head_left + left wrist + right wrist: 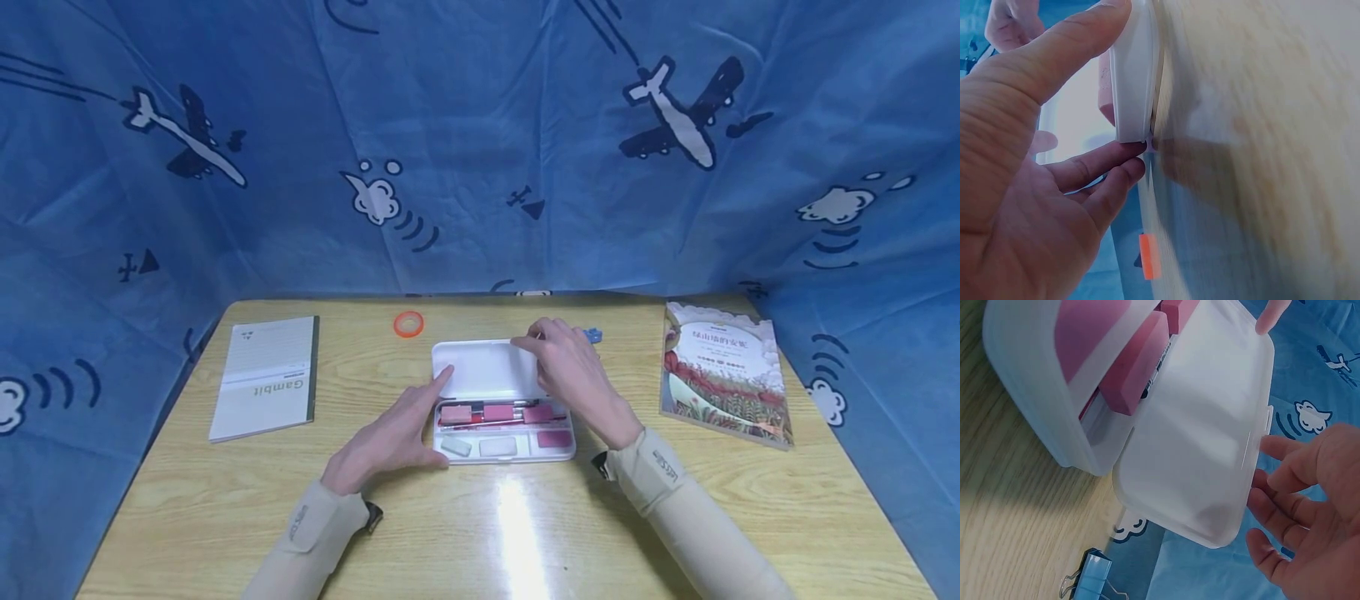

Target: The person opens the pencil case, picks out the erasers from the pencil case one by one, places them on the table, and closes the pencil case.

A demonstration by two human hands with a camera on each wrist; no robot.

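White pencil case is seen near the middle of the wood-grain table, with its hinged lid opened toward 12 o'clock. The case is gripped from about 8 o'clock by the left hand: its end is spanned between the thumb, set at the near corner, and bent fingers placed against the far side, while the lid's left edge is met by an outstretched fingertip. At 2 o'clock, the lid's far right edge is touched by the right hand, whose fingers are loosely bent; whether the edge is pinched cannot be told.

Inside, three pink blocks are lined up along the hinge side. Toward the front, a slanted pale block is held in the compartment at 7 o'clock, a second pale block at 6 o'clock, and a flat pink piece at 5 o'clock.

Beyond the case, an orange tape roll is placed at 10 o'clock and a blue binder clip at 2 o'clock. Well apart, a Gambit notebook is laid at 9 o'clock and an illustrated paperback at 3 o'clock. The table is backed by a blue airplane-print curtain.
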